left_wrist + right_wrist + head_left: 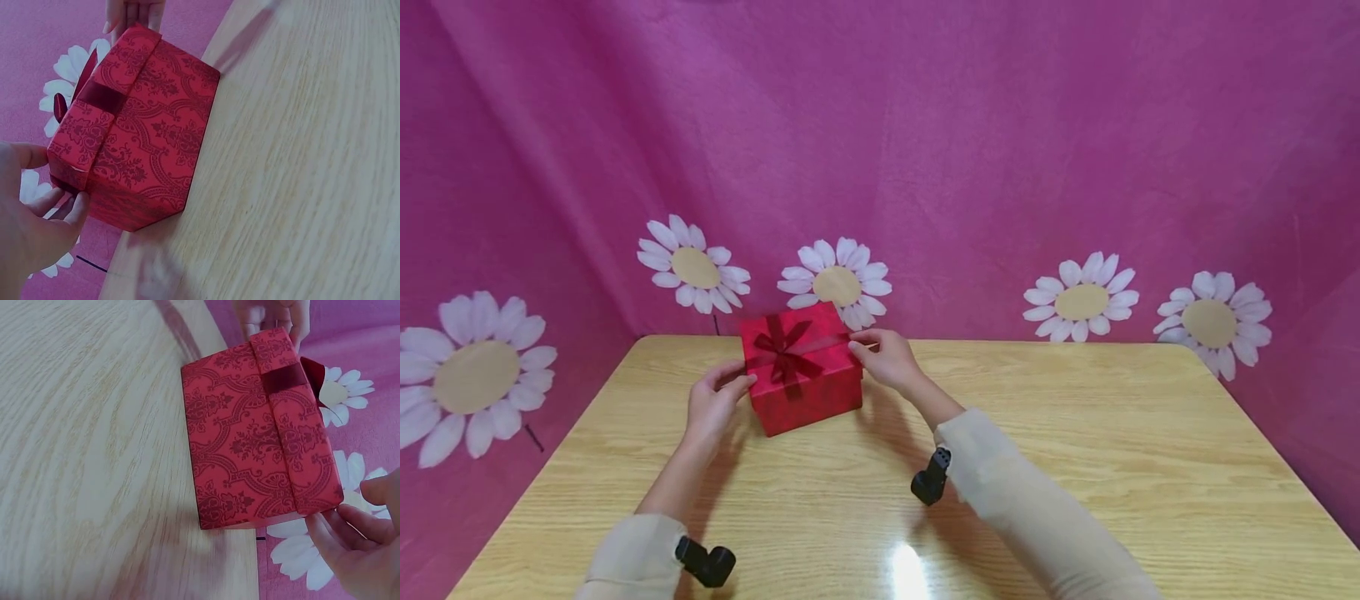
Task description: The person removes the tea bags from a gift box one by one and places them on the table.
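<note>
A red gift box with a dark damask pattern stands near the table's back edge, left of the middle. Its lid sits on top, crossed by a dark red ribbon with a bow. At the lid's left end, my left hand holds the rim; the left wrist view shows fingers at the lid's corner and lower edge. My right hand holds the opposite end. In the right wrist view, several fingertips touch the lid's lower edge while the thumb stands apart from it. The box's inside is hidden.
The box stands on a light wooden table. A pink cloth printed with white daisies hangs behind and beside it. Small black devices are on both wrists, one at the left cuff and another at the right cuff.
</note>
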`<state>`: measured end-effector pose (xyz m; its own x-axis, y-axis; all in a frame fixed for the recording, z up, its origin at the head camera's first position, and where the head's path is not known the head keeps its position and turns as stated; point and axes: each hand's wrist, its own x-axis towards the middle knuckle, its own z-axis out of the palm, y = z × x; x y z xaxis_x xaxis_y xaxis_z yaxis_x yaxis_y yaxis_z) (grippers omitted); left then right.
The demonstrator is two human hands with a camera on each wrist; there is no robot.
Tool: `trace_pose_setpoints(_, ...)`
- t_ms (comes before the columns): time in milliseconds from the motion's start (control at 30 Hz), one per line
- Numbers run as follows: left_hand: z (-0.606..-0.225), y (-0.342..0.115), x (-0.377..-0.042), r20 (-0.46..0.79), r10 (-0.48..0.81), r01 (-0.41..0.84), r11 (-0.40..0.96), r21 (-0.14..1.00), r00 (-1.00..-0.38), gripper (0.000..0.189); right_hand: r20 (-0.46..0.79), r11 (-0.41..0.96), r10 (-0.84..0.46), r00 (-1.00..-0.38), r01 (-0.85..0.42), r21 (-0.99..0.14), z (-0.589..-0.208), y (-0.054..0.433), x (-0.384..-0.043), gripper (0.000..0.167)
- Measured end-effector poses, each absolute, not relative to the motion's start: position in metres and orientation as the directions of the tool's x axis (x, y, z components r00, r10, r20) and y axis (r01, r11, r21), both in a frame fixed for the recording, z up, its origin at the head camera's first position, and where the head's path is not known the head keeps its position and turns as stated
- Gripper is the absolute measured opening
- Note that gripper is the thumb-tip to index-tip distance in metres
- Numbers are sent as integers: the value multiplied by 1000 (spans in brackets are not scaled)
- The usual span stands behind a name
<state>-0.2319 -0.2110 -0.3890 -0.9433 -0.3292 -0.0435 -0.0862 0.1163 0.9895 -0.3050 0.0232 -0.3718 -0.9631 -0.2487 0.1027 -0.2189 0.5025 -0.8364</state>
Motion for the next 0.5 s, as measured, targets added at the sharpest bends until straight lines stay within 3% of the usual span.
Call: trace_pose_setpoints(500, -392, -200, -225, -12, -245, -64, 207, 976, -969, 42, -131, 226, -207, -969, 83, -971, -370, 45, -302, 38)
